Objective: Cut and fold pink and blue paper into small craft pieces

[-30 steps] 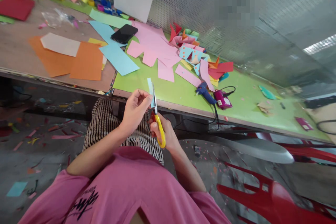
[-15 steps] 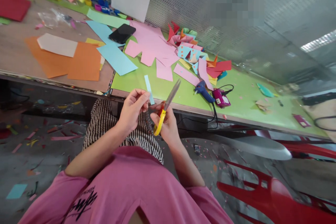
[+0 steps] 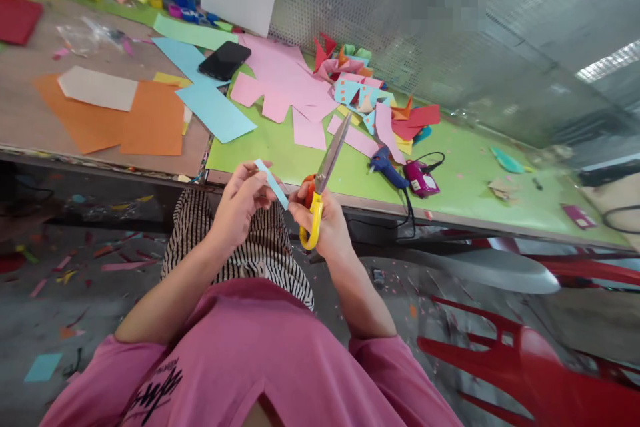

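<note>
A narrow light-blue paper strip slants between my two hands, over the near edge of the table. My left hand pinches its upper part between thumb and fingers. Its lower end meets the fingertips of my right hand. That same hand is closed around scissors with yellow and orange handles, their blades pointing up and away and lying together. The handles partly hide the right fingers.
On the green tabletop lie pink paper, light-blue paper, a black phone and a blue glue gun with its cord. Orange paper rests at left. A red chair stands at lower right.
The blue strip has turned from nearly upright to a slant, its lower end now at my right fingertips. The scissors have tilted more upright, and the view has shifted slightly.
</note>
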### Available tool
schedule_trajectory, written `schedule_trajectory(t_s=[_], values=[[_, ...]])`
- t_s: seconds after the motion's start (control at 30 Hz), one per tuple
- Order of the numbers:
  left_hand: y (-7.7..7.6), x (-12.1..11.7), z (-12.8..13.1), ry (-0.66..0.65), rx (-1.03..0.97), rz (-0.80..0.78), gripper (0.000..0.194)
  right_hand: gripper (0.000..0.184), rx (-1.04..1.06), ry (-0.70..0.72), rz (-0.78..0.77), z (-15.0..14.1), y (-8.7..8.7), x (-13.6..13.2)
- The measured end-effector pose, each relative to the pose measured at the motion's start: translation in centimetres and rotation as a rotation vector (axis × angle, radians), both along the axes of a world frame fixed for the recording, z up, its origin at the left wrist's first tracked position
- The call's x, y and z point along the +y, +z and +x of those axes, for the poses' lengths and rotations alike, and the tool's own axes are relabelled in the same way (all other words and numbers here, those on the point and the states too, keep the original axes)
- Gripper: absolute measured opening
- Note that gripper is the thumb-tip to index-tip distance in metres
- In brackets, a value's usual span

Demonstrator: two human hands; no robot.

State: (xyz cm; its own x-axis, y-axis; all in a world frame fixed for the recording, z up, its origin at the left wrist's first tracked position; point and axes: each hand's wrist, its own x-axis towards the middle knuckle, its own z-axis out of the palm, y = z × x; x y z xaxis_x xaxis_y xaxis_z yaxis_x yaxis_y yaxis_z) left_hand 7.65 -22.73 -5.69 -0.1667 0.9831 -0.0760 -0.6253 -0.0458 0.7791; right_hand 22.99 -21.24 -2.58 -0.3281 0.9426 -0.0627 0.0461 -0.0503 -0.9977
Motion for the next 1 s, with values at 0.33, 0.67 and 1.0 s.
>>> schedule_trajectory(t_s=[0.33,0.67,1.0], values=[[-0.2,-0.5,-1.9,-0.22,0.14,0.18,0.024,0.039,0.408,0.279,-0.383,-0.9,-0.8,0.8],[-0.2,-0.4,-1.2,-0.259,0.094,0.189,0.012,0.036,0.475,0.278,-0.455,-1.6,-0.9,0.0],[1.8,0.0,-1.8,0.022,0.028,-0.06,0.017,0.066,-0.126,0.268,-0.093,2.4,-1.8,-1.3]])
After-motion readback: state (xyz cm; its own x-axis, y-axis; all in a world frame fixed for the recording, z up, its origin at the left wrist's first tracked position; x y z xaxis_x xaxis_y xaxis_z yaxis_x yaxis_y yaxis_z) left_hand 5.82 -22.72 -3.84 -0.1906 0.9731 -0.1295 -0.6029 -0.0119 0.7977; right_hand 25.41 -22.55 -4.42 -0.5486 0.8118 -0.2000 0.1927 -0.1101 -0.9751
